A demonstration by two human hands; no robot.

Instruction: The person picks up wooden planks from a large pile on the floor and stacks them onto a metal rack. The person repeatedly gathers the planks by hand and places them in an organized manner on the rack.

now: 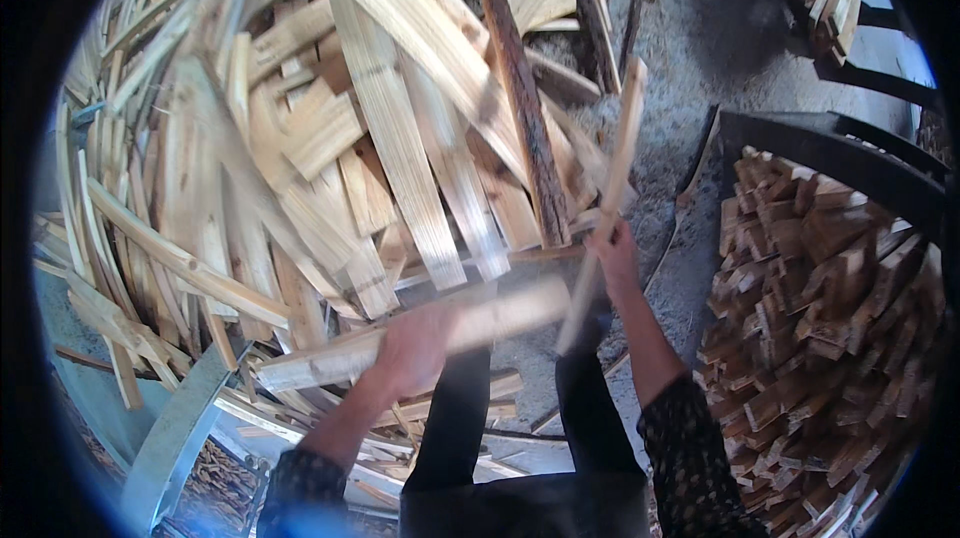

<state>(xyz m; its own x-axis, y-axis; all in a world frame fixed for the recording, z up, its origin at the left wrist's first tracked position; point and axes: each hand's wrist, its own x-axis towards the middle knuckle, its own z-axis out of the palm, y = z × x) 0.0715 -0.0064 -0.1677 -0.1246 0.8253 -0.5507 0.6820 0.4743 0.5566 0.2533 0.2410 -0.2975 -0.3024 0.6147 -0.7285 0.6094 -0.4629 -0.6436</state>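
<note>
My left hand (pixel 413 348) is closed round a pale wooden board (pixel 515 318) that lies crosswise in front of my legs; both are blurred by motion. In my right hand (pixel 614 256) is a narrow wooden strip (pixel 627 133), gripped near its middle and tilted upright. The strip's lower part crosses in front of the board's right end; I cannot tell if the two touch. Just beyond both hands rises a large heap of loose boards and offcuts (pixel 395 128). A dark, bark-edged slat (pixel 522 103) leans on the heap's right side, close to my right hand.
To the right stands a dark metal bin (pixel 850 150) filled with short wood pieces (pixel 820 328). A grey metal edge (pixel 178 438) juts up at lower left. More wood sits on a dark frame at the upper right. Thin sticks lie on the concrete floor (pixel 690 68).
</note>
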